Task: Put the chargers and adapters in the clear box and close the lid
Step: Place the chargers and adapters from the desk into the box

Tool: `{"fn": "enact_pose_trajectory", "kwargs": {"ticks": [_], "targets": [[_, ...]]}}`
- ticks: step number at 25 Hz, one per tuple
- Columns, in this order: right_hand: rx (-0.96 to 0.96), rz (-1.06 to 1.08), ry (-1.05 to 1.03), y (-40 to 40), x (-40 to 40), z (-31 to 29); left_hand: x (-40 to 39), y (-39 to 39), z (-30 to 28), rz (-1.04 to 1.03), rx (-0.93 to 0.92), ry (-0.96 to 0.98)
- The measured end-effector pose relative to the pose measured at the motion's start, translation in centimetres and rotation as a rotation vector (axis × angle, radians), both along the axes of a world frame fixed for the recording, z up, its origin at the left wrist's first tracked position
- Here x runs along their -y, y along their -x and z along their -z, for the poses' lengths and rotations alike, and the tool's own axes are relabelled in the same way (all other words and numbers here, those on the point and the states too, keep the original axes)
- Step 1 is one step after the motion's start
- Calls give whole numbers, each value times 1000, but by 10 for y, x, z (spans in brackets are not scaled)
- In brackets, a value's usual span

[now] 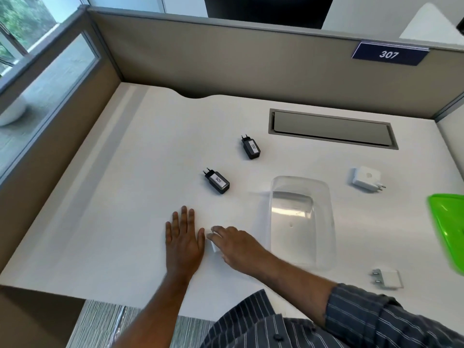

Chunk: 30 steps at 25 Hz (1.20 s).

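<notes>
On the white desk (125,222), near its front edge, the person's left hand (184,241) is lying flat and spread, holding nothing. Just to its right, the right hand (234,247) is curling down over a small white adapter (214,246), most of which is hidden beneath the fingers; whether the fingers are already pinching it cannot be told. To the right of both hands the clear box (329,222) is standing open and appears to be empty. Its green lid (449,232) is lying at the far right edge of the view, well apart from the box. Four more items are waiting on the desk: a black charger labelled 026 (217,182) beyond the hands, a second black charger labelled 002 (251,147) farther back, a white charger (367,179) to the far right of the box, and a white plug adapter (388,279) near the box's front right corner.

Judging from their look, these are light, rigid plastic blocks with smooth, somewhat slippery sides and protruding metal pins. Each is probably best taken across its two broad flat faces or its long edges, keeping off the pins, which give a poor hold. None appears fragile, so setting them down gently in the box should suffice. The box walls are thin and likely flex a little, so steadying the rim may be helping when the lid is pressed on.
</notes>
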State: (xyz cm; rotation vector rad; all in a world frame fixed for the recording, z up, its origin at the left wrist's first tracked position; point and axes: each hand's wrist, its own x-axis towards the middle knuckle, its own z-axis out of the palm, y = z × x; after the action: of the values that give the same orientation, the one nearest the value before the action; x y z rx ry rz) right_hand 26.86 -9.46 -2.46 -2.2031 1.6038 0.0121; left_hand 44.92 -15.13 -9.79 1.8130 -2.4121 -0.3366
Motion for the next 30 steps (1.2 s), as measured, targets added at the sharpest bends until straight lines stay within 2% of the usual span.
{"fn": "enact_pose_trajectory", "kwargs": {"ticks": [8, 12, 21, 26, 30], "targets": [[25, 38, 36, 4, 0, -1, 0, -3, 5, -6, -13, 17], [87, 111, 145, 21, -2, -25, 0, -4, 5, -12, -10, 12], [317, 445, 202, 95, -35, -91, -1, -2, 1, -13, -29, 20], [241, 546, 183, 133, -58, -86, -1, -2, 2, -6, -13, 17], [152, 517, 31, 145, -69, -64, -1, -2, 3, -9, -17, 17]]}}
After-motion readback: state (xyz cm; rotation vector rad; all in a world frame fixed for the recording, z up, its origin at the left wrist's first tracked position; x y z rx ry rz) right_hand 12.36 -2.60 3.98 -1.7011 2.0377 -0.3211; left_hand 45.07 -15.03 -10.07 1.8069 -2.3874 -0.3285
